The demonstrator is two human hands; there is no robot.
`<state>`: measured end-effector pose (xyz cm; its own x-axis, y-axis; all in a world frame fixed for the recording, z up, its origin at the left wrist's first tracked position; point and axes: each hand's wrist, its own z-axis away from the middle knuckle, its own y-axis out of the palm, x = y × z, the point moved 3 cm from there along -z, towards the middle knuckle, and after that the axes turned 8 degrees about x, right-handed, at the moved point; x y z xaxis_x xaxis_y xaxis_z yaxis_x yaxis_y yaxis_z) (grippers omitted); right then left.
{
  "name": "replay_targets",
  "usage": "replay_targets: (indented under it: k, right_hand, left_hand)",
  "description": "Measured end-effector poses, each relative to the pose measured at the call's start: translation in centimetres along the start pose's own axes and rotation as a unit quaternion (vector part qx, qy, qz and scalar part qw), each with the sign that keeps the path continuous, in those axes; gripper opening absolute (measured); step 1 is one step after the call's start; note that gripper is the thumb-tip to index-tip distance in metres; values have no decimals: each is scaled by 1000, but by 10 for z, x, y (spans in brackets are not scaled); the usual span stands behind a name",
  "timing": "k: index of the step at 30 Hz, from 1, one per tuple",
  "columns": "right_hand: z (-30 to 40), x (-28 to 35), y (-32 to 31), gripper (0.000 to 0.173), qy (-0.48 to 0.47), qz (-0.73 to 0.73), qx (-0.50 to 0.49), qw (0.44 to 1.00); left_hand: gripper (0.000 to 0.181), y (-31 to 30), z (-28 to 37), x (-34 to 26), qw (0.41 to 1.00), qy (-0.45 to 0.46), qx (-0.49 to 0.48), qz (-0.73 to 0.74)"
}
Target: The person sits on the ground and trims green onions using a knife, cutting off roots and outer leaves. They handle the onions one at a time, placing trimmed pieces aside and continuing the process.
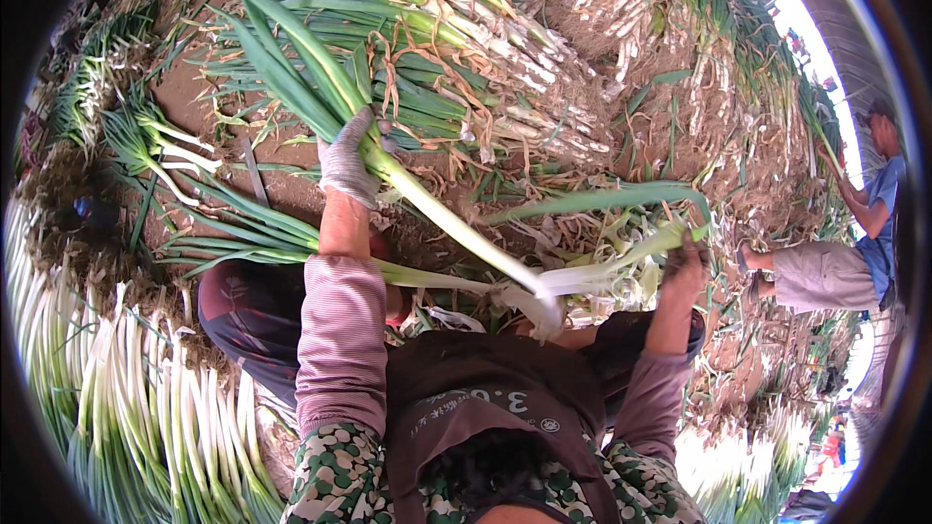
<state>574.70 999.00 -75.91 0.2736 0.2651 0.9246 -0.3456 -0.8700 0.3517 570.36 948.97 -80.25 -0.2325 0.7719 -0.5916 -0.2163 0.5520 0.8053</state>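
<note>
My left hand (353, 160), in a grey knit glove, is closed around the green upper stalk of a large leek-like green onion (437, 211). Its leaves fan out to the upper left and its white end points down to the right. My right hand (684, 258) grips a stripped outer leaf (626, 196), blurred, whose pale sheath reaches back to the onion's white end. Beneath, another green onion (429, 278) lies across my lap. In front of me rests a thick heap of untrimmed green onions (480, 36) with dry brown leaves and soiled white stems.
Peeled onions (171, 407) stand packed at lower left, and a few cleaned ones (167, 153) lie at left near a flat metal strip (255, 173). Peelings (633, 233) litter the soil. More unpeeled onions (757, 65) line the upper right. At far right a person (870, 225) handles a stalk.
</note>
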Motion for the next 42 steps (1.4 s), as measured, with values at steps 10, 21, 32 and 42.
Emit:
replay_targets:
  k: [10,21,32,42]
  right_hand:
    - [82,-45,210,59,-115,416,439,788]
    - [97,-75,250,34,3,144,427,893]
    - [93,-85,248,30,39,167,416,893]
    - [93,-86,254,27,147,-111,368,911]
  left_hand:
    - [46,43,18,29,995,-66,62,36]
    - [58,62,39,35,952,-86,280,92]
    - [34,81,50,41,971,-64,175,148]
    - [34,80,45,34,985,-53,148,71]
